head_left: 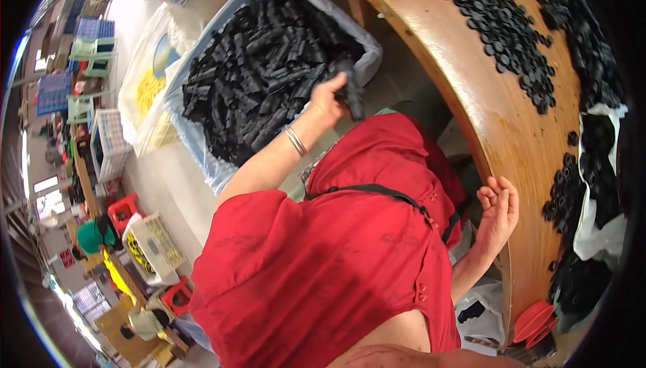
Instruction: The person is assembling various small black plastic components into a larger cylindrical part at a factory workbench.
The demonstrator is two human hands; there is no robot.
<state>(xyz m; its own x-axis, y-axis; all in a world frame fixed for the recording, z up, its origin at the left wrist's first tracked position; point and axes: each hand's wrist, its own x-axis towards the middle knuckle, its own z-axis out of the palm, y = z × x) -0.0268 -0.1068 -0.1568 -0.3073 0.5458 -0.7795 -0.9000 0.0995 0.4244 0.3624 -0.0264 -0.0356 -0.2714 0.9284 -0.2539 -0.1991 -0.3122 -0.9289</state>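
My left hand [328, 102], with silver bangles on its wrist, is closed around a dark tubular part [354, 98] at the near right edge of a large bin. The bin [195, 58] is lined with blue-white plastic and heaped with black tubular pieces [269, 51]. By the curved edge of the wooden table [464, 51], my right hand [498, 210] is raised with its fingers loosely bent and slightly apart. Nothing shows in it. Small black rings [505, 24] lie spread over the far part of the table, and more black rings [564, 193] are to the right of my right hand.
More black parts [585, 38] line the table's right side, beside a white plastic bag [599, 233]. A red dish-like object [535, 322] sits at the near end. Left of the bin stand a sack with yellow pieces [149, 90], crates [158, 243] and red stools [124, 212]. Other people work at far left.
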